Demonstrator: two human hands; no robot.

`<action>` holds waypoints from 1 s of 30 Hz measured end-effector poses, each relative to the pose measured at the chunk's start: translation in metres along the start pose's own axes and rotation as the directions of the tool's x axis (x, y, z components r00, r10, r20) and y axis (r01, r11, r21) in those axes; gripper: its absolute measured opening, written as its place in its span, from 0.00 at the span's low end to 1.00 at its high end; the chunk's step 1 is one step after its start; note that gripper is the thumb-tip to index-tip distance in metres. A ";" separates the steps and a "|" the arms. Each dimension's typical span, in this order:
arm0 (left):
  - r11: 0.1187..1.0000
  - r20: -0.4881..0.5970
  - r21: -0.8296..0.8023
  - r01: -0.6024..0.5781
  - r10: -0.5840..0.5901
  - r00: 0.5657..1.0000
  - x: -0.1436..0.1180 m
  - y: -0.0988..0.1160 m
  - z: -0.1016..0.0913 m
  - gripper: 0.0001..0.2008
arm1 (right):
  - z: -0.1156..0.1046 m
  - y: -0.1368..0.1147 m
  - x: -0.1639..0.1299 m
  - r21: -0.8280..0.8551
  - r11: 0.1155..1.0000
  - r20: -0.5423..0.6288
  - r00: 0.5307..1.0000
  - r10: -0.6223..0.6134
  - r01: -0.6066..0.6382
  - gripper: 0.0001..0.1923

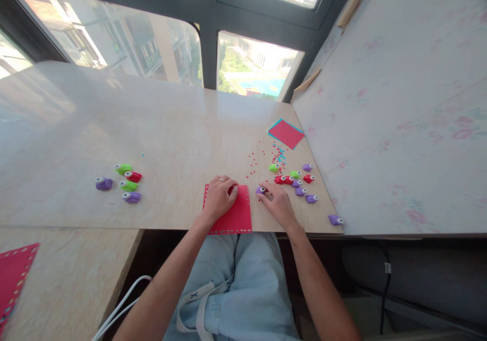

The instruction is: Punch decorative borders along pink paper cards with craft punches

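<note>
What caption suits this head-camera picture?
Left hand presses red punched paper; right hand touches a purple punch.

Pale marble-look table under dark-framed windows, bright with daylight, beside a pink-stained white wall on the right.

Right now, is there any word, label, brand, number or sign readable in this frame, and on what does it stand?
None can be read.
The grey strap on the jeans bears a small dark mark, too small to read.
The punches and red sheet show no lettering.
</note>
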State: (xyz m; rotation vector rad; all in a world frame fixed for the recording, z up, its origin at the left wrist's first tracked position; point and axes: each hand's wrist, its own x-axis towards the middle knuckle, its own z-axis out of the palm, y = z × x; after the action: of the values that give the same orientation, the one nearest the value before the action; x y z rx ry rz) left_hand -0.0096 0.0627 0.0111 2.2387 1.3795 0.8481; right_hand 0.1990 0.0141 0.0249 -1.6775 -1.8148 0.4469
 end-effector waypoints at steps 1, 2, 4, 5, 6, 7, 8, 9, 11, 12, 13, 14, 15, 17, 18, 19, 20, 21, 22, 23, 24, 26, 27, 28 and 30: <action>1.000 -0.002 0.003 0.002 -0.002 1.000 0.000 0.000 0.000 0.08 | -0.002 0.000 -0.003 0.035 0.999 0.020 1.000 -0.013 0.012 0.15; 1.000 -0.004 0.006 0.004 -0.004 1.000 -0.001 0.000 0.000 0.07 | -0.004 -0.001 -0.006 0.067 0.997 0.047 0.998 -0.033 0.029 0.15; 1.000 -0.008 0.010 0.013 -0.012 1.000 -0.001 0.001 0.000 0.08 | -0.006 -0.002 -0.011 0.116 0.990 0.103 0.991 -0.086 0.074 0.15; 1.000 -0.009 0.010 0.017 -0.016 1.000 -0.001 0.001 0.000 0.08 | -0.007 -0.003 -0.014 0.135 0.986 0.128 0.985 -0.113 0.096 0.16; 1.000 -0.010 0.008 0.020 -0.020 1.000 -0.001 0.001 0.000 0.08 | -0.008 -0.005 -0.016 0.149 0.983 0.150 0.980 -0.134 0.112 0.16; 1.000 -0.010 0.005 0.023 -0.023 1.000 -0.001 0.001 0.000 0.08 | -0.008 -0.006 -0.018 0.158 0.980 0.169 0.975 -0.147 0.121 0.16; 1.000 -0.010 0.003 0.026 -0.026 1.000 -0.001 0.001 0.000 0.08 | -0.008 -0.007 -0.020 0.163 0.979 0.182 0.971 -0.152 0.123 0.16; 1.000 -0.010 0.001 0.028 -0.028 1.000 -0.001 0.001 0.000 0.08 | -0.008 -0.008 -0.021 0.164 0.979 0.191 0.970 -0.150 0.119 0.16; 0.999 -0.005 0.001 0.035 -0.035 0.999 -0.001 0.002 0.000 0.08 | -0.007 -0.010 -0.023 0.165 0.981 0.197 0.971 -0.137 0.105 0.16; 0.999 -0.003 0.001 0.039 -0.039 0.999 -0.001 0.002 0.000 0.08 | -0.007 -0.011 -0.023 0.167 0.981 0.196 0.971 -0.133 0.100 0.16; 0.999 -0.001 0.002 0.041 -0.041 0.999 -0.001 0.002 0.000 0.08 | -0.006 -0.012 -0.023 0.171 0.980 0.195 0.972 -0.132 0.099 0.16; 0.999 0.000 0.002 0.042 -0.042 0.999 -0.001 0.002 0.000 0.08 | -0.006 -0.012 -0.023 0.177 0.979 0.192 0.972 -0.133 0.099 0.16; 0.999 -0.001 0.001 0.044 -0.044 0.999 -0.001 0.002 0.000 0.08 | -0.006 -0.013 -0.023 0.183 0.978 0.190 0.972 -0.135 0.100 0.16; 0.999 -0.005 -0.001 0.047 -0.047 0.999 -0.001 0.002 0.001 0.08 | -0.005 -0.013 -0.023 0.194 0.976 0.185 0.974 -0.135 0.098 0.16; 0.999 -0.007 -0.002 0.047 -0.047 0.999 -0.001 0.002 0.001 0.08 | -0.004 -0.013 -0.023 0.199 0.975 0.180 0.975 -0.133 0.097 0.16; 0.999 -0.007 -0.002 0.047 -0.047 0.999 -0.001 0.002 0.001 0.08 | -0.004 -0.014 -0.023 0.202 0.975 0.174 0.976 -0.132 0.096 0.15; 0.999 -0.007 -0.003 0.046 -0.046 0.999 -0.002 0.002 0.001 0.08 | -0.003 -0.014 -0.023 0.206 0.974 0.166 0.977 -0.132 0.097 0.15; 0.999 -0.006 -0.003 0.045 -0.045 0.999 -0.002 0.002 0.002 0.08 | -0.003 -0.014 -0.023 0.209 0.973 0.159 0.978 -0.134 0.099 0.15; 0.999 -0.004 -0.003 0.045 -0.045 0.999 -0.002 0.002 0.002 0.08 | -0.002 -0.014 -0.023 0.211 0.972 0.154 0.979 -0.136 0.102 0.15; 0.999 -0.004 -0.002 0.044 -0.044 0.999 -0.002 0.002 0.002 0.08 | -0.001 -0.014 -0.024 0.211 0.972 0.152 0.979 -0.137 0.104 0.15; 0.999 -0.004 -0.001 0.044 -0.044 0.999 -0.002 0.002 0.002 0.08 | -0.001 -0.014 -0.024 0.211 0.972 0.152 0.979 -0.137 0.103 0.14; 0.999 -0.007 0.001 0.043 -0.043 0.999 -0.001 0.001 0.001 0.07 | 0.001 -0.014 -0.025 0.210 0.973 0.160 0.978 -0.132 0.097 0.14; 0.999 -0.009 0.002 0.041 -0.041 0.999 -0.001 0.001 0.001 0.07 | 0.002 -0.014 -0.026 0.211 0.973 0.160 0.978 -0.131 0.095 0.14; 0.999 -0.009 0.001 0.040 -0.040 0.999 -0.001 0.001 0.001 0.07 | 0.003 -0.015 -0.027 0.216 0.972 0.155 0.979 -0.131 0.096 0.14; 0.999 -0.008 -0.003 0.040 -0.040 0.999 -0.002 0.001 0.001 0.07 | 0.004 -0.015 -0.028 0.224 0.969 0.130 0.982 -0.138 0.106 0.14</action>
State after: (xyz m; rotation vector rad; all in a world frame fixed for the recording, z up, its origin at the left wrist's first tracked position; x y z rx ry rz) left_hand -0.0090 0.0608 0.0104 2.2006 1.4204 0.8458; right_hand 0.1849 -0.0148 0.0248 -1.4084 -1.8859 0.7012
